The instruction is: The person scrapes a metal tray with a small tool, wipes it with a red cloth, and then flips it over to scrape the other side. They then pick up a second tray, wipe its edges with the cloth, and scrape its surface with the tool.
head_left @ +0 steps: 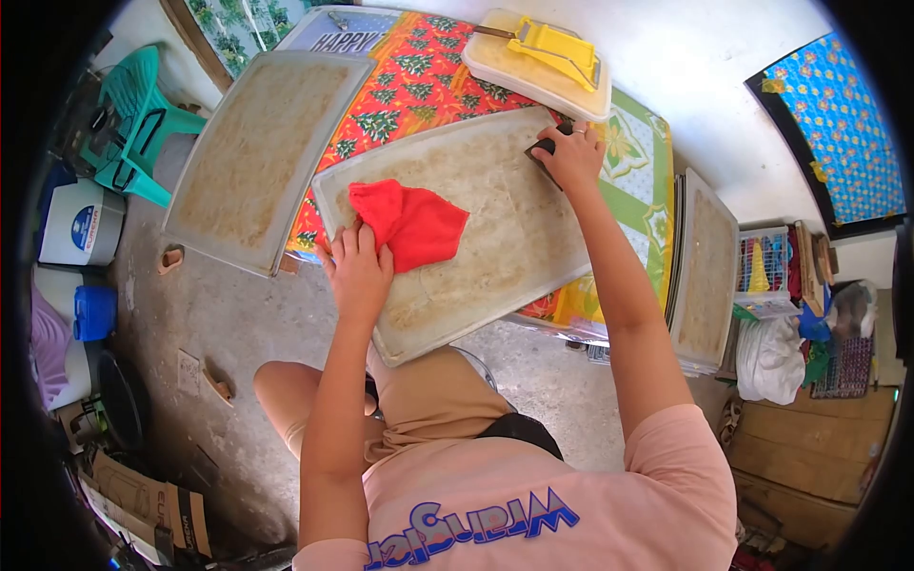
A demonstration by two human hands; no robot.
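Observation:
A large pale board with a raised rim [514, 257] lies across the table in front of me, its near corner over my lap. My left hand [357, 269] rests at the board's left edge, fingers spread, touching a crumpled red cloth [424, 228] on top. At the far right corner, my right hand [575, 160] is closed on a black block-shaped tool [543, 162]; its underside is hidden. Brownish, mottled marks cover the board's surface.
Another mottled board [267, 143] stands at the left, and stacked boards [706, 276] lean at the right. A yellow plastic frame [557, 49] sits on a white lidded container [533, 81]. The table has a red Christmas-tree cloth [390, 100]. A green chair [138, 124] stands left.

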